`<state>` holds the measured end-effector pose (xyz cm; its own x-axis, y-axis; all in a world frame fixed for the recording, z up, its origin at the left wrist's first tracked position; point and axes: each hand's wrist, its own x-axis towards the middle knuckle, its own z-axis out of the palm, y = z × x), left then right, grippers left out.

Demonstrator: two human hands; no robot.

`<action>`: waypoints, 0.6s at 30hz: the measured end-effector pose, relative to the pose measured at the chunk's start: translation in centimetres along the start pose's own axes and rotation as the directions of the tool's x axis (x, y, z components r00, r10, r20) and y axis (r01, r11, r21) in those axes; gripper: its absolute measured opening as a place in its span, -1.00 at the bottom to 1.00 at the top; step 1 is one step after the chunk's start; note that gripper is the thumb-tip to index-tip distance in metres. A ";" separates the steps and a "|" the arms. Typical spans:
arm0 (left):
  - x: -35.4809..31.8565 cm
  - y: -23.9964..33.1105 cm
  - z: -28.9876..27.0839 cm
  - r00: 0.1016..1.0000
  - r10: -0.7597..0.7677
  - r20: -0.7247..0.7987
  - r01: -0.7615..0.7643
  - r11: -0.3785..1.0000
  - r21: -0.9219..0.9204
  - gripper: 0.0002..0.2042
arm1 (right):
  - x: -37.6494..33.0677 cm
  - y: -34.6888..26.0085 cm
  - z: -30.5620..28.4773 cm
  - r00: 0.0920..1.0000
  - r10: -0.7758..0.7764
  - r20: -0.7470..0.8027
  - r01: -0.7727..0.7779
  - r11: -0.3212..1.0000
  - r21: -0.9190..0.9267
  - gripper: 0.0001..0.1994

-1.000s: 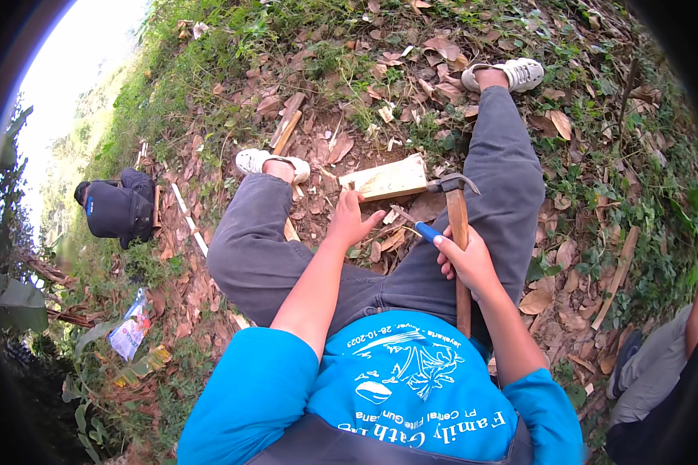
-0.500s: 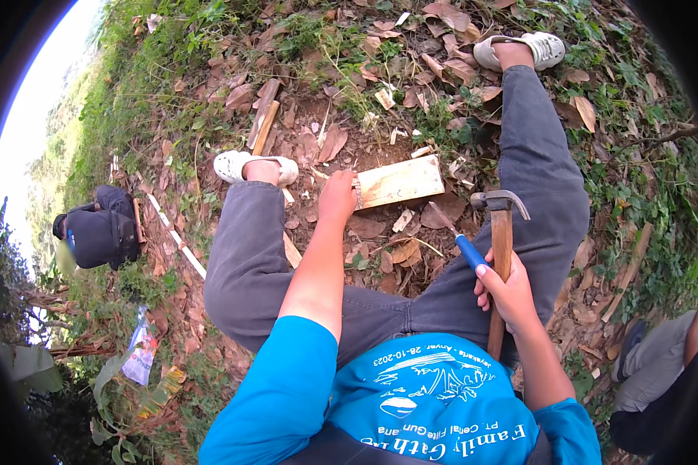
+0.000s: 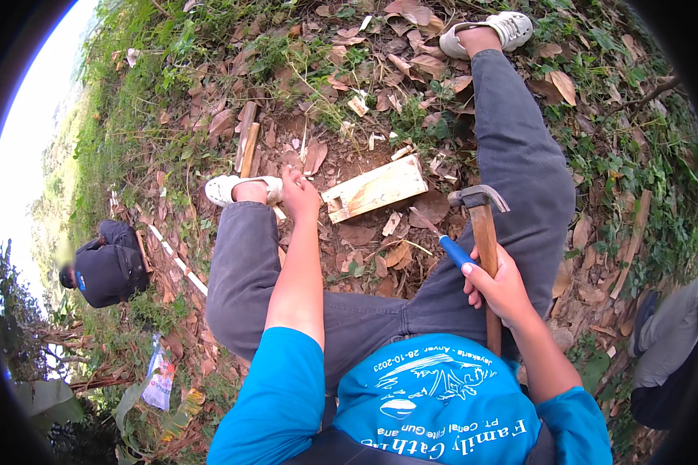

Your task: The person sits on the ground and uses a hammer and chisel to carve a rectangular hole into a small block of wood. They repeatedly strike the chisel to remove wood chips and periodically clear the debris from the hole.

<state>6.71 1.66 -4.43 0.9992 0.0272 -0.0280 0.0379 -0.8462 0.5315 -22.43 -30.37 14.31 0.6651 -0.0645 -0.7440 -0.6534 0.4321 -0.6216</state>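
Note:
My right hand (image 3: 498, 288) is closed around the wooden handle of a claw hammer (image 3: 485, 240), its head up. The same hand grips a chisel (image 3: 456, 252) by its blue handle, the blade pointing away to the far left. My left hand (image 3: 299, 195) is just left of a pale wooden block (image 3: 380, 188), apart from it, beside my left shoe. Its fingers are curled together; whether a small piece is in them cannot be made out. The block lies on the ground between my legs, with a small cut hollow near its left end.
Two wood strips (image 3: 248, 149) lie beyond my left shoe (image 3: 229, 190). Wood chips (image 3: 358, 105) and dry leaves are scattered around the block. At left a person in dark clothes (image 3: 110, 267) crouches near a long white strip (image 3: 177, 260). Another person's leg (image 3: 669, 341) shows at right.
My left hand has moved off the block's left end, further left toward my shoe, uncovering the hollow. My right hand still holds the hammer and chisel. The whole view has shifted slightly.

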 end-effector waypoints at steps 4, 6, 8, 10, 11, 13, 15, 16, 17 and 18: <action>-1.3 1.7 0.9 0.873 0.420 0.248 -0.461 0.876 0.139 -0.06 | 0.1 0.0 -0.1 1.000 -0.003 0.020 0.003 1.000 -0.009 -0.65; -2.8 5.2 1.8 0.662 0.582 0.473 -0.723 0.662 0.198 0.01 | 0.0 0.0 -0.3 1.000 -0.019 0.019 0.019 1.000 -0.008 -0.64; -4.2 8.0 2.2 0.530 0.583 0.616 -0.825 0.523 0.214 0.08 | 0.0 0.0 -0.5 0.999 -0.014 0.030 0.014 1.000 -0.015 -0.64; -5.0 7.8 3.2 0.587 0.442 0.678 -0.734 0.644 0.215 0.10 | -0.1 0.1 -0.5 0.998 0.012 0.055 -0.010 0.999 -0.032 -0.63; -4.7 8.3 3.5 0.608 0.372 0.701 -0.686 0.691 0.228 0.11 | 0.0 0.1 -0.7 0.998 0.001 0.065 0.000 1.000 -0.018 -0.62; -5.0 8.8 3.4 0.646 0.380 0.662 -0.670 0.698 0.253 0.10 | -0.2 0.4 -1.0 0.996 -0.020 0.083 0.020 1.000 0.006 -0.62; -5.2 9.5 2.8 0.670 0.355 0.652 -0.645 0.714 0.273 0.09 | -0.4 0.3 -1.2 0.996 -0.031 0.081 0.029 0.999 0.021 -0.61; -5.2 9.9 2.6 0.709 0.290 0.642 -0.568 0.775 0.277 0.04 | -0.5 0.2 -1.4 0.996 -0.035 0.081 0.033 0.999 0.030 -0.61; -5.7 9.5 2.4 0.787 0.262 0.559 -0.479 0.830 0.286 0.03 | -0.5 0.3 -1.2 0.995 -0.031 0.093 0.027 0.999 0.037 -0.61; -6.1 9.0 2.4 0.854 0.224 0.469 -0.385 0.878 0.283 0.02 | -0.4 0.4 -1.3 0.995 -0.037 0.094 0.033 0.999 0.043 -0.61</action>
<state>0.96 -7.44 -1.50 0.8577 -0.4159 -0.3024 -0.3544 -0.9042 0.2383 -23.42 -31.29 14.03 0.7195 0.0046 -0.6944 -0.6154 0.4677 -0.6345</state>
